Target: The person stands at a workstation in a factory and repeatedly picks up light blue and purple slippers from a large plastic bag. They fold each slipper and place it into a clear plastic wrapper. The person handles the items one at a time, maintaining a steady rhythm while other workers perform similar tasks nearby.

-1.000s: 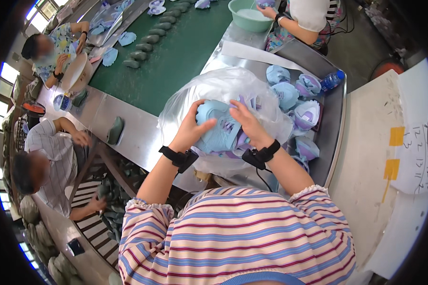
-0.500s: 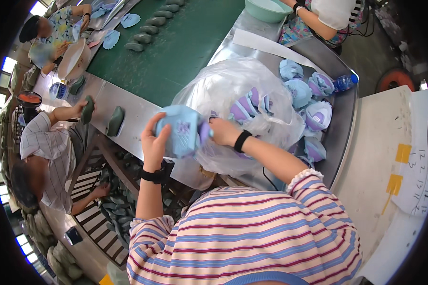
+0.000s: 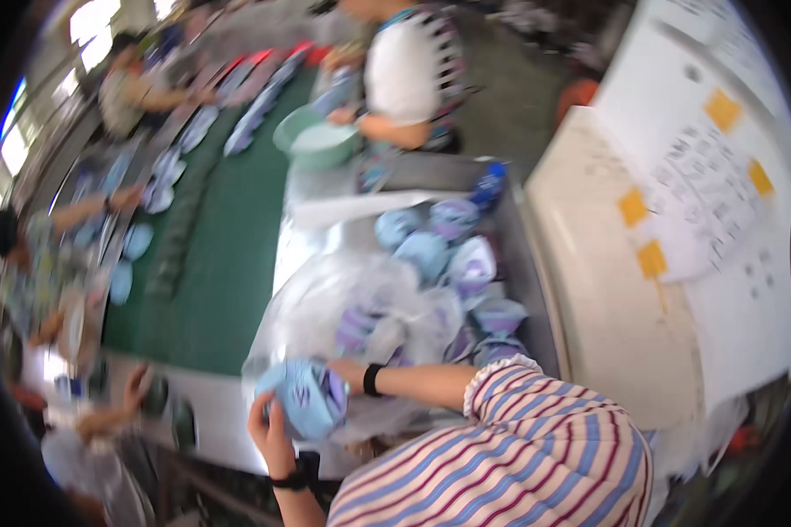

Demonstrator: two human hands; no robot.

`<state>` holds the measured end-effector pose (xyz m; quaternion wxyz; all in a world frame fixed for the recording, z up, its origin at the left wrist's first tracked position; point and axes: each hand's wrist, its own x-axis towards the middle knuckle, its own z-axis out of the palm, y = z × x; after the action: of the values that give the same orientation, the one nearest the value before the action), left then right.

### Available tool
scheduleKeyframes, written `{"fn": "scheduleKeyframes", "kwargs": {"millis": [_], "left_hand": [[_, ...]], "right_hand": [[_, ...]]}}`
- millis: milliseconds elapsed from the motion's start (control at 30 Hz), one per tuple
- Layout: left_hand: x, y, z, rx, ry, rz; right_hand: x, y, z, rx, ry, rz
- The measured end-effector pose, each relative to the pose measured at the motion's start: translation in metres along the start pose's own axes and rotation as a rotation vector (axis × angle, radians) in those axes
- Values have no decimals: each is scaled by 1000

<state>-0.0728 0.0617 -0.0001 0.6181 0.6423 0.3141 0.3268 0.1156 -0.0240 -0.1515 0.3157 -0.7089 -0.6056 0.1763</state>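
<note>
A light blue shoe upper (image 3: 303, 406) with purple parts and a dark printed mark is held up in front of the plastic bag. My left hand (image 3: 271, 432) is closed on its left and lower edge, thumb and fingers at the side. At its upper right edge my right hand (image 3: 350, 375) grips the upper near its purple part, the fingertips partly hidden. Behind both hands sits a large clear plastic bag (image 3: 312, 285) with more blue and purple uppers (image 3: 360, 327) inside. Several loose uppers (image 3: 424, 255) lie to its right on the metal table.
A green conveyor belt (image 3: 228, 220) with a row of dark shoe lasts (image 3: 180, 237) runs beyond the bag. A blue packet (image 3: 489, 186) stands in the metal tray's far corner, near a green basin (image 3: 316, 140). Co-workers line the belt. A pale board (image 3: 620, 299) rises at right.
My view has swung up and to the right, so belt and bag sit lower and further left. The upper stays in my hands, tilted so its purple inside shows more.
</note>
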Motion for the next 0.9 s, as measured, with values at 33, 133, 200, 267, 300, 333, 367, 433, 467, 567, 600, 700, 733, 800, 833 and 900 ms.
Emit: {"fn": "scheduleKeyframes", "kwargs": {"millis": [33,133,200,267,300,333,367,433,467,567,600,700,733,800,833,900], "left_hand": [[5,7,9,111,31,-6],[19,-11,14,322,-66,134],[21,-25,17,243,-87,73],[22,-14,20,187,-122,-31],[22,-6,17,163,-177,-91],[22,1,12,137,-223,-148],[24,6,10,124,-253,-112],[32,7,8,123,-219,-80],[36,10,9,123,-202,-67],[39,41,18,203,-193,24],[43,38,19,321,-253,106],[41,31,18,556,-352,205],[39,32,17,538,-331,215],[37,30,15,501,-291,238],[38,29,14,487,-281,233],[37,29,17,462,-262,215]], "right_hand": [[11,2,-22,36,-9,109],[0,1,-81,222,194,371],[-26,20,-94,639,301,459],[-39,15,-102,1017,402,432],[-43,9,-107,1130,448,463],[-42,-5,-113,1243,483,489],[-43,-11,-116,1355,530,521],[-43,-5,-113,1219,629,483],[-43,-3,-113,1151,678,467],[-46,-3,-129,1053,584,395],[-45,-6,-136,1005,525,354],[-38,-28,-156,623,337,286],[-35,-37,-162,558,399,256],[-30,-51,-176,425,525,194],[-31,-53,-180,420,458,135],[-34,-59,-187,414,317,22]]}}
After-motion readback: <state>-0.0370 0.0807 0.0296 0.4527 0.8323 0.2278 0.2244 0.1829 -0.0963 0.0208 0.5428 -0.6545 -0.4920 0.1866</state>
